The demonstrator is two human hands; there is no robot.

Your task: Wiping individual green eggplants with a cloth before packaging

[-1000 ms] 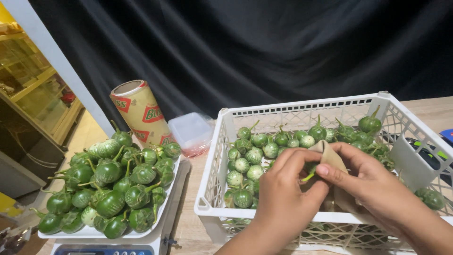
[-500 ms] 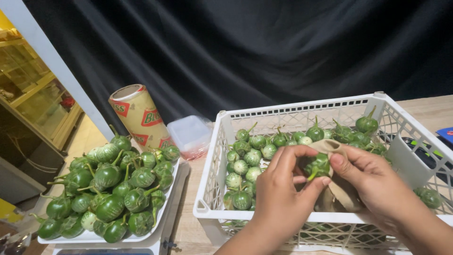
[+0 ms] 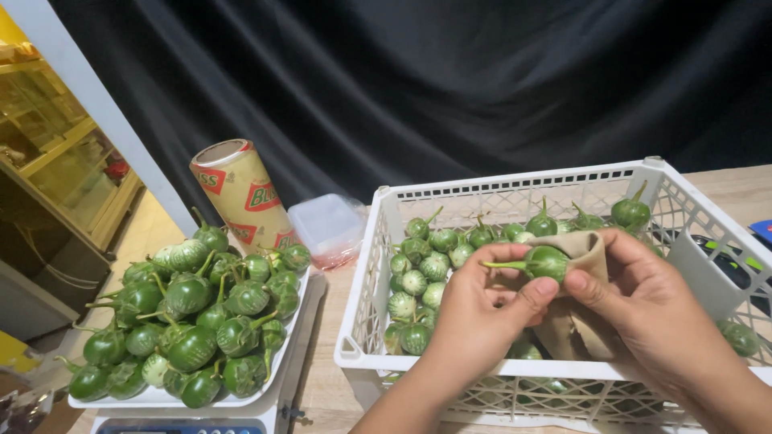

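Head view looks down on two bare hands working over a white crate that stands on a wooden worktop. The left hand pinches a small round green eggplant between thumb and fingers, its stem pointing left, while the right hand closes a tan cloth around the far side of the same fruit; both grips are shut on it, and the eggplant sits just above the crate's middle. Wiping of this one looks to be under way, judging by how the cloth wraps it. Inside the crate many more eggplants lie loose, mostly at the left and back, so a good share seems left to handle. To the left, a white tray on a scale already carries a heaped pile of darker green ones, which suggests a large batch is done. Behind the tray stands a tilted roll of wrap, and just beside it a clear plastic tub. A black curtain hangs behind.
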